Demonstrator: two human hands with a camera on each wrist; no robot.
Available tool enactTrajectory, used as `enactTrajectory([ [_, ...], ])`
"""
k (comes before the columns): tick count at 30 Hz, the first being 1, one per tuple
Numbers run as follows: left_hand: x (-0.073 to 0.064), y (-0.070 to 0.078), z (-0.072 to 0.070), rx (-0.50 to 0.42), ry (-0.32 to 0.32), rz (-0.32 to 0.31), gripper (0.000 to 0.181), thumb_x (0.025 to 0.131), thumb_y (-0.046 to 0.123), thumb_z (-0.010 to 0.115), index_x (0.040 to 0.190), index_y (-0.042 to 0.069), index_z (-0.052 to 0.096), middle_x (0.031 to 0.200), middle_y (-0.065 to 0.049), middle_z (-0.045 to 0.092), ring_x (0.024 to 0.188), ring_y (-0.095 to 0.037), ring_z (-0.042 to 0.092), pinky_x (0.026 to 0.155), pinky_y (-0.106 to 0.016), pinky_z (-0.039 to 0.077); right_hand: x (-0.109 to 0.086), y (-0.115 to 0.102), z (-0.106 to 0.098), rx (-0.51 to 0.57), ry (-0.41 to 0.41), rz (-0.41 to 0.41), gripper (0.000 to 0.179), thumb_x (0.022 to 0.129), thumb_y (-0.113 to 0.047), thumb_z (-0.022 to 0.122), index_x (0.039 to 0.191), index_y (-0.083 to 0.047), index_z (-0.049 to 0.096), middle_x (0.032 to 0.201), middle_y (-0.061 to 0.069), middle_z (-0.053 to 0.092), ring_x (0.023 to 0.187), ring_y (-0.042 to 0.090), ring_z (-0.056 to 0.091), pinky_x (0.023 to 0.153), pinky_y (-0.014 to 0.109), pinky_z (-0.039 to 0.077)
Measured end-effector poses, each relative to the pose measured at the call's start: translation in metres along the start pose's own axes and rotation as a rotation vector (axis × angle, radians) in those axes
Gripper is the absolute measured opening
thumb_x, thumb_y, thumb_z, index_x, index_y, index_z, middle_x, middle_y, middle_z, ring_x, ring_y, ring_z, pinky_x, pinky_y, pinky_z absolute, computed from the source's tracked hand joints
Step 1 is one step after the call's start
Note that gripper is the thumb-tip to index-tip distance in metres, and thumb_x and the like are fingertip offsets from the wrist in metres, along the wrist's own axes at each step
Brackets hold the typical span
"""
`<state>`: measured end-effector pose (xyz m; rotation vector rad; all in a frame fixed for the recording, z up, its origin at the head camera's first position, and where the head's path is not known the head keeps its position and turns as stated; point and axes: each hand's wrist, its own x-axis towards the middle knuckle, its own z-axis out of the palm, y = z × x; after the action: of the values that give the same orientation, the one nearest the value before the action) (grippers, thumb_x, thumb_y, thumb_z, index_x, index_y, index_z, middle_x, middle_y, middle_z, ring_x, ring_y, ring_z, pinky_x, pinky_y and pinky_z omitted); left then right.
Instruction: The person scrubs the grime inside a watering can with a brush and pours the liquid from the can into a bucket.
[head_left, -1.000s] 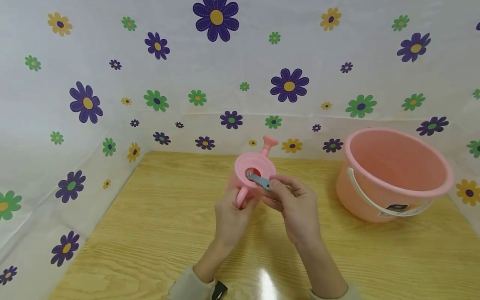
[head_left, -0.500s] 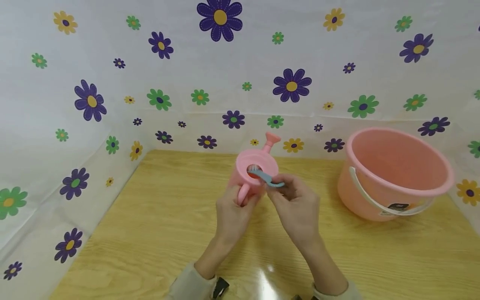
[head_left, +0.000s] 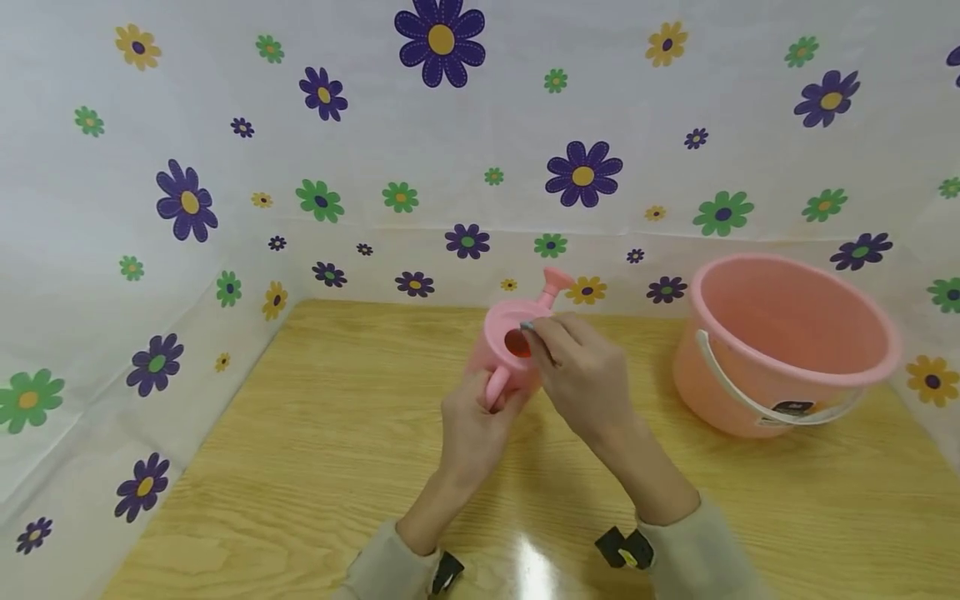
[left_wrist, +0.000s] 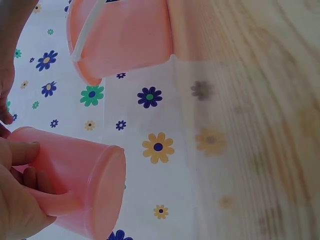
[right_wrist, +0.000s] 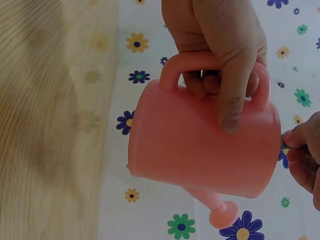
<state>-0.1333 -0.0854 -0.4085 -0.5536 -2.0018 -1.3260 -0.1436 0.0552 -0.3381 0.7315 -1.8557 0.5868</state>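
Note:
A pink watering can (head_left: 501, 321), held by its handle in my left hand (head_left: 472, 429), leans with its round top opening facing the head camera. In the right wrist view, the left thumb lies along the side of the can (right_wrist: 205, 140) and the fingers curl through the handle. My right hand (head_left: 588, 379) is bent over the opening, pinching a small blue toothbrush (head_left: 527, 326). Only a bit of the toothbrush shows at the fingertips; the rest is hidden by the hand and the can. The left wrist view shows the can's flat base (left_wrist: 111, 192) off the tabletop.
A large pink bucket (head_left: 693, 367) with a white handle stands on the right of the wooden table (head_left: 322, 450). Behind and to the left hangs a white sheet (head_left: 345, 150) printed with flowers. Dark straps (head_left: 626, 548) sit at both cuffs.
My right hand has turned and moved up over the opening, and the toothbrush, whose bristles showed before, is now mostly out of sight. The watering can has shifted slightly right.

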Motion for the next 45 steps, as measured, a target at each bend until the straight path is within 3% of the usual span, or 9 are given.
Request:
enactTrajectory([
  [6, 0.003, 0.002, -0.002, -0.015, -0.003, -0.029, 0.043, 0.079, -0.001, 0.08, 0.064, 0.009, 0.041, 0.06, 0.002, 0.035, 0.055, -0.006, 0.033, 0.05, -0.015, 0.028, 0.01, -0.006, -0.001, 0.007, -0.015, -0.037, 0.011, 0.079, 0.005, 0.079, 0.086, 0.003, 0.071, 0.077, 0.013, 0.065, 0.062, 0.024, 0.062, 0.057, 0.031, 0.056],
  [12, 0.006, 0.003, -0.003, -0.045, -0.004, -0.057, 0.042, 0.077, -0.001, 0.081, 0.065, 0.008, 0.042, 0.059, 0.002, 0.036, 0.054, -0.005, 0.034, 0.049, -0.016, 0.029, 0.013, -0.003, 0.006, -0.045, -0.057, -0.007, 0.009, 0.08, 0.004, 0.078, 0.085, 0.003, 0.071, 0.075, 0.012, 0.064, 0.061, 0.023, 0.058, 0.055, 0.029, 0.054],
  [18, 0.007, 0.003, -0.002, -0.059, -0.01, -0.081, 0.041, 0.079, 0.0, 0.08, 0.064, 0.009, 0.043, 0.058, 0.002, 0.036, 0.053, -0.005, 0.034, 0.049, -0.016, 0.028, 0.016, -0.004, 0.003, -0.011, -0.058, -0.03, 0.006, 0.083, 0.004, 0.076, 0.088, 0.003, 0.072, 0.078, 0.013, 0.066, 0.066, 0.025, 0.06, 0.06, 0.032, 0.056],
  [25, 0.005, 0.002, 0.0, -0.06, -0.057, -0.117, 0.04, 0.08, -0.002, 0.078, 0.063, 0.009, 0.043, 0.058, 0.003, 0.038, 0.054, -0.005, 0.036, 0.049, -0.017, 0.03, 0.008, 0.004, 0.004, -0.018, -0.067, 0.007, 0.01, 0.079, 0.001, 0.08, 0.087, 0.002, 0.074, 0.079, 0.012, 0.07, 0.069, 0.027, 0.064, 0.063, 0.033, 0.057],
  [32, 0.004, 0.004, -0.001, -0.079, -0.067, -0.134, 0.04, 0.08, -0.002, 0.078, 0.064, 0.009, 0.043, 0.058, 0.004, 0.037, 0.053, -0.005, 0.036, 0.049, -0.017, 0.029, 0.007, 0.01, 0.002, 0.114, 0.024, -0.065, 0.012, 0.077, 0.002, 0.081, 0.085, 0.001, 0.072, 0.077, 0.01, 0.07, 0.068, 0.025, 0.062, 0.062, 0.033, 0.055],
  [38, 0.0, 0.004, -0.001, -0.08, -0.09, -0.166, 0.039, 0.078, -0.006, 0.077, 0.063, 0.008, 0.043, 0.058, 0.006, 0.036, 0.053, -0.004, 0.035, 0.049, -0.018, 0.028, 0.004, 0.018, 0.004, 0.136, 0.018, -0.072, 0.015, 0.073, 0.002, 0.083, 0.081, 0.001, 0.07, 0.073, 0.01, 0.068, 0.064, 0.024, 0.06, 0.058, 0.032, 0.053],
  [45, 0.0, 0.003, 0.0, -0.103, -0.057, -0.138, 0.038, 0.082, 0.0, 0.078, 0.067, 0.008, 0.044, 0.058, 0.005, 0.035, 0.054, -0.005, 0.036, 0.049, -0.017, 0.029, 0.01, 0.009, 0.0, 0.108, -0.005, -0.082, 0.007, 0.091, -0.005, 0.07, 0.087, 0.001, 0.071, 0.077, 0.01, 0.066, 0.065, 0.024, 0.057, 0.058, 0.03, 0.052],
])
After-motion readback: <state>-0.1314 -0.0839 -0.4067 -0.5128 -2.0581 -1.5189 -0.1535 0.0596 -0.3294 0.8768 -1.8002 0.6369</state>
